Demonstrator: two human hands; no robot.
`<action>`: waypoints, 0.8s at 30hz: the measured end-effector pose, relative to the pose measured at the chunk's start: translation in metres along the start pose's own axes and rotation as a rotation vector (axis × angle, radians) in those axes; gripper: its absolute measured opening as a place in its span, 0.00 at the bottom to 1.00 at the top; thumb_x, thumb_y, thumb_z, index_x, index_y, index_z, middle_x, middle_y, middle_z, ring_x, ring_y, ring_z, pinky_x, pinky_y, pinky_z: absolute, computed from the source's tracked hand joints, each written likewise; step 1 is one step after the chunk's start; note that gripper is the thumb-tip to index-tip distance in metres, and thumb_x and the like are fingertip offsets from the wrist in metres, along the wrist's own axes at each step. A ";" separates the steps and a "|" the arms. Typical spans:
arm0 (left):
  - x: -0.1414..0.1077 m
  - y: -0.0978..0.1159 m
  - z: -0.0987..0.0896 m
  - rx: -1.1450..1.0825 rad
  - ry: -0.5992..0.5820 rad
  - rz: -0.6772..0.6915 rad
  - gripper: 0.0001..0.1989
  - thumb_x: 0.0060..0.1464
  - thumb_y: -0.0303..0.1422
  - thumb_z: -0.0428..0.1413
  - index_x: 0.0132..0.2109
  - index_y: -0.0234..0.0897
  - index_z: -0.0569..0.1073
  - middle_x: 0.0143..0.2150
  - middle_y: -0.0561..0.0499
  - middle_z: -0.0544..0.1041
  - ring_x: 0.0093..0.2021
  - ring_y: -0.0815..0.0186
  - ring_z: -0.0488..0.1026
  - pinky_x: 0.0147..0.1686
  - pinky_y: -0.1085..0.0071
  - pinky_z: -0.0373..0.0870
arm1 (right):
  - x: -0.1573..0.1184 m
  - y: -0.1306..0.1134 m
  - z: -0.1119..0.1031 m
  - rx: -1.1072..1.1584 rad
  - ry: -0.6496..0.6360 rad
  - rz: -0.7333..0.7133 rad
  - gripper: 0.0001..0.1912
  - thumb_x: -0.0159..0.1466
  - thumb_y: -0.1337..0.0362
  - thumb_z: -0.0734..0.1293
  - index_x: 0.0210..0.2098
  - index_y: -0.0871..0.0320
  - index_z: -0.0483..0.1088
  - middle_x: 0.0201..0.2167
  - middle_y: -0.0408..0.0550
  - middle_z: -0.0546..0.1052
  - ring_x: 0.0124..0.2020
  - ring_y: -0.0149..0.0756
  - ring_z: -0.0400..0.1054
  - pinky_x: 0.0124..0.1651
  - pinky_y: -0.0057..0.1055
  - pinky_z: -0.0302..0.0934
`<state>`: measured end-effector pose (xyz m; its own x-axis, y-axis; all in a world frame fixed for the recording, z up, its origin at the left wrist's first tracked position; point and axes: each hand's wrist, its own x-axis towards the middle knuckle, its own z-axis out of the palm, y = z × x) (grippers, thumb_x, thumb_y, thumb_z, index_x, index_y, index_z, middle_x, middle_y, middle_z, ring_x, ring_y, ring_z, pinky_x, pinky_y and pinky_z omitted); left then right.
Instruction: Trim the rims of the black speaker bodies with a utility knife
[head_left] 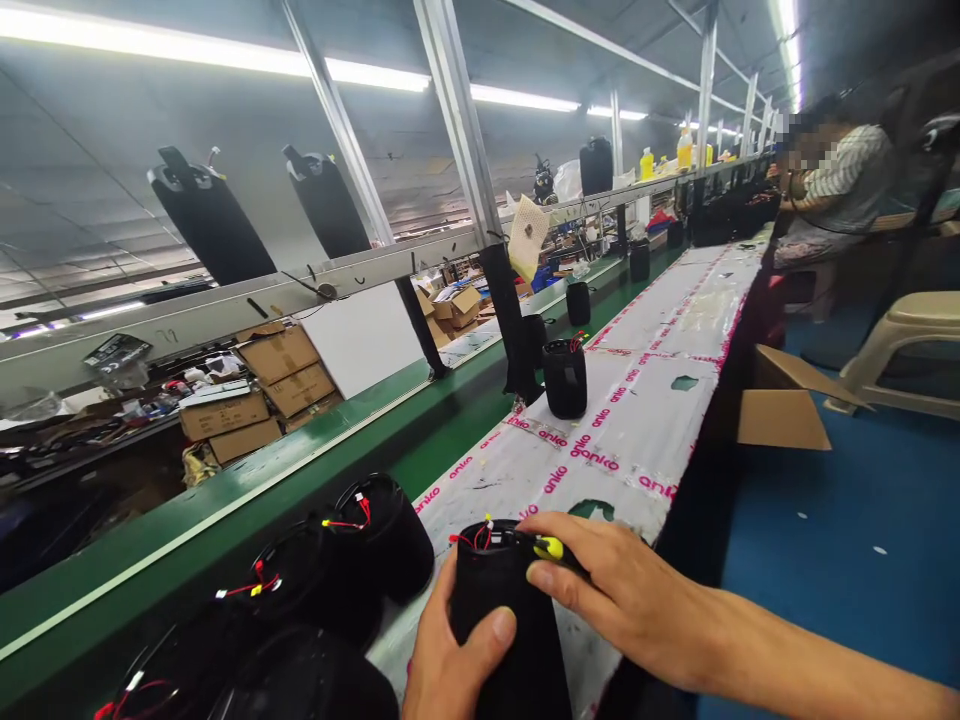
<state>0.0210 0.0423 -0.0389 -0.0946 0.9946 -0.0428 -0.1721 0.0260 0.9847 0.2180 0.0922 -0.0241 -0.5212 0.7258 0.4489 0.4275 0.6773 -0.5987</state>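
Observation:
My left hand (466,640) is wrapped round the side of a black cylindrical speaker housing (517,640), which stands upright with its open top facing up. Thin red and white wires with small connectors (487,535) stick out of that top. In my right hand (607,575) is a tool with a black-and-yellow handle (551,547); the fingers close on it at the housing's right rim. What kind of tool it is cannot be made out, as its working end is hidden. To the left stand several similar housings (386,540) with red wires and connectors at their tops.
The bench (525,480) has a white cover printed in pink, torn in places. Beside it runs a green conveyor (450,420) carrying more housings. Another housing (565,380) stands farther along. Metal posts (457,120) hold a shelf. A person (832,190) sits at the far right, near a stool (907,340).

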 end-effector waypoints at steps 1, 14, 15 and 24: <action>-0.001 0.000 0.003 -0.015 -0.046 0.010 0.39 0.41 0.48 0.66 0.60 0.38 0.71 0.58 0.39 0.76 0.61 0.42 0.70 0.61 0.49 0.64 | 0.000 0.003 0.001 0.020 0.016 -0.002 0.19 0.73 0.54 0.58 0.57 0.54 0.69 0.53 0.51 0.78 0.51 0.43 0.74 0.49 0.37 0.69; 0.001 0.005 0.000 0.331 0.257 0.216 0.41 0.38 0.45 0.68 0.60 0.39 0.68 0.54 0.45 0.79 0.56 0.49 0.74 0.58 0.56 0.68 | 0.002 -0.005 -0.011 -0.251 -0.078 -0.154 0.07 0.74 0.61 0.58 0.47 0.54 0.65 0.35 0.43 0.77 0.31 0.38 0.74 0.31 0.34 0.63; 0.001 0.005 -0.001 0.357 0.266 0.223 0.40 0.39 0.46 0.68 0.59 0.39 0.68 0.53 0.45 0.79 0.56 0.50 0.74 0.58 0.57 0.69 | 0.004 -0.007 -0.012 -0.300 -0.117 -0.195 0.04 0.73 0.62 0.59 0.45 0.54 0.64 0.34 0.42 0.75 0.30 0.38 0.73 0.29 0.33 0.60; 0.001 0.004 0.000 0.353 0.207 0.232 0.39 0.41 0.43 0.66 0.61 0.38 0.66 0.55 0.44 0.78 0.56 0.51 0.73 0.59 0.55 0.65 | 0.015 -0.004 -0.004 -0.632 -0.135 -0.420 0.11 0.66 0.68 0.68 0.41 0.53 0.59 0.31 0.39 0.71 0.24 0.38 0.67 0.23 0.36 0.42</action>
<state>0.0203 0.0436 -0.0352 -0.2905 0.9383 0.1874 0.2172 -0.1261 0.9680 0.2112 0.1009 -0.0128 -0.8012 0.3990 0.4460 0.4933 0.8622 0.1147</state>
